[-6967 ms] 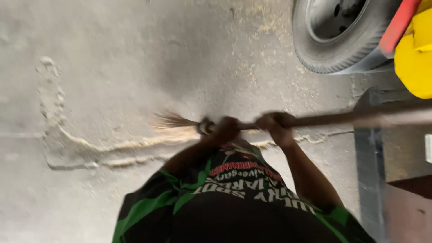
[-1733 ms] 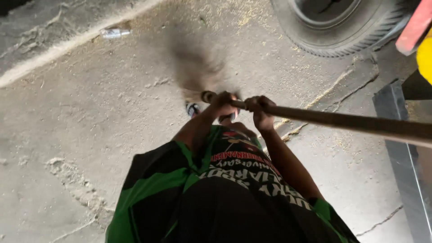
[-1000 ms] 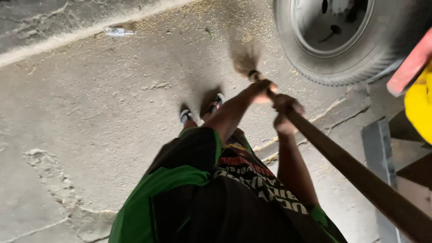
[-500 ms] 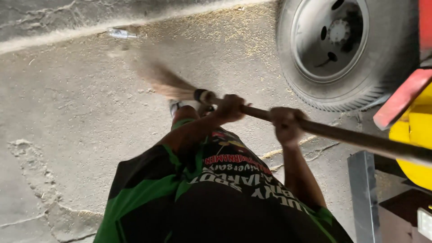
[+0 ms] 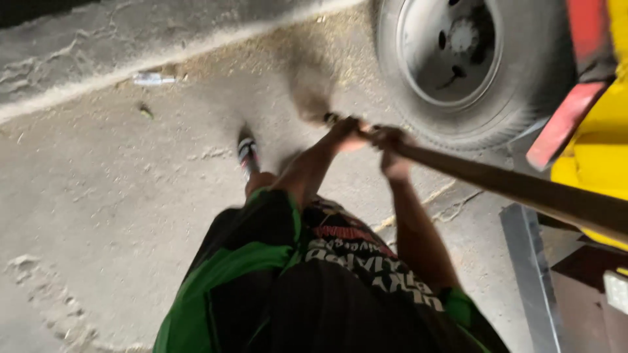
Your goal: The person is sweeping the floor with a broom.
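Concrete floor point(image 5: 98, 196); both hands point(image 5: 369, 137) gripping broom handle point(image 5: 523, 189).

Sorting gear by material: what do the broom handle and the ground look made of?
Broom handle: probably wood, matte brown, though blur leaves it open. Ground: rough grey concrete, cracked and dusty. Both hands, left and right, grip the handle.

The broom head point(image 5: 313, 85) is a motion blur, and its handle point(image 5: 523, 189) runs off the right edge.

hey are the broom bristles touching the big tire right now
Cannot tell. In the head view the broom's bristles are a motion-blurred smear just left of the tire, so no contact or gap shows plainly.
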